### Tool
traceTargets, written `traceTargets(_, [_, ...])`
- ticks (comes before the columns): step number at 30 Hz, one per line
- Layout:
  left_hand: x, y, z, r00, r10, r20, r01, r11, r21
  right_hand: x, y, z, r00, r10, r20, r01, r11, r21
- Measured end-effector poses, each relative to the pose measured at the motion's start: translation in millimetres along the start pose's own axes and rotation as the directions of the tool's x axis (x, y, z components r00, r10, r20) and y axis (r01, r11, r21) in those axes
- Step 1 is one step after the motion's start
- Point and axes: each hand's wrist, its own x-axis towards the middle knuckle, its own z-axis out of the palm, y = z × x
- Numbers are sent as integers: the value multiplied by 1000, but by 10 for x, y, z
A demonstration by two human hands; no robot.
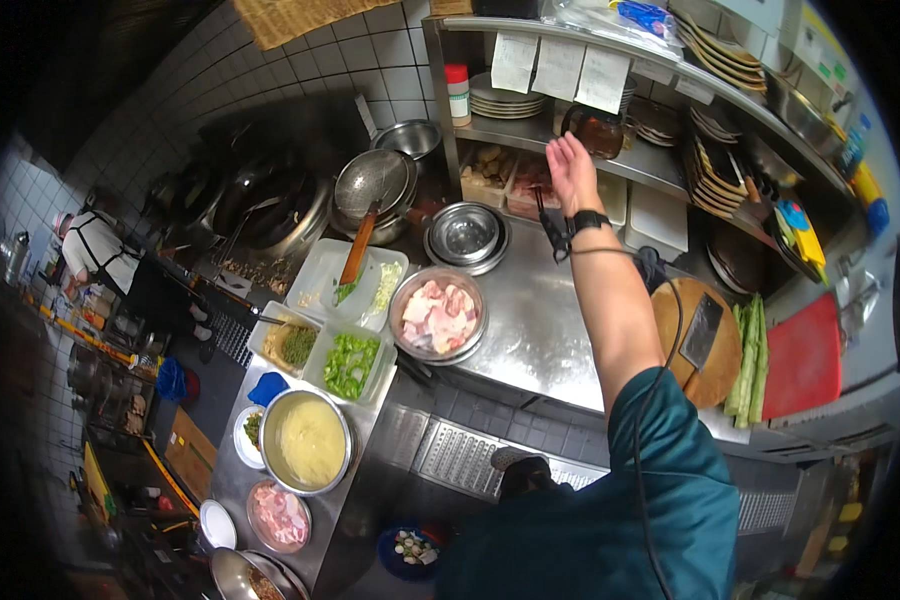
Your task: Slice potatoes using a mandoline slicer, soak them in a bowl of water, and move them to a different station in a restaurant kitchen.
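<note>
My right hand (569, 169), with a dark watch on its wrist, reaches out in front of the steel shelf. Its fingers are extended and nothing shows in them. A glass jug of dark brown liquid (598, 133) stands on the shelf just right of the fingertips; whether they touch it cannot be told. Below the hand, a plastic tub of raw meat (526, 187) sits beside a tub of light brown pieces (487, 166). My left hand is out of view. Before me on the steel counter are a bowl of raw meat chunks (440, 315) and nested steel bowls (464, 234).
A cleaver (701, 330) lies on a round wooden board (664, 300), beside green stalks (750, 360) and a red board (804, 356). Left are a tub of cut green peppers (349, 365), a pot of yellow liquid (307, 441) and a wok (270, 214). A co-worker (101, 251) stands far left.
</note>
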Motion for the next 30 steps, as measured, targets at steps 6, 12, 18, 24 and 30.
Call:
traceTargets(6, [-26,686,492,1000,-24,-17,24,999,-48,981,166,439,999,-23,24,19,992,125])
traceTargets(12, [-37,989,638,999,-26,-31,25,999,-36,1354,159,491,997,20,77,-43,951,305])
traceTargets(18, [-57,1111,653,998,-41,-47,40,999,-27,1436,52,446,999,-37,3,35,969,244])
traceTargets(24, [-288,763,726,995,-55,-87,51,997,-51,1537,490,540,994,104,13,-104,954,282])
traceTargets(30, [-161,169,948,970,-81,-228,79,997,-21,2575,-242,-555,844,228,484,-391,882,265])
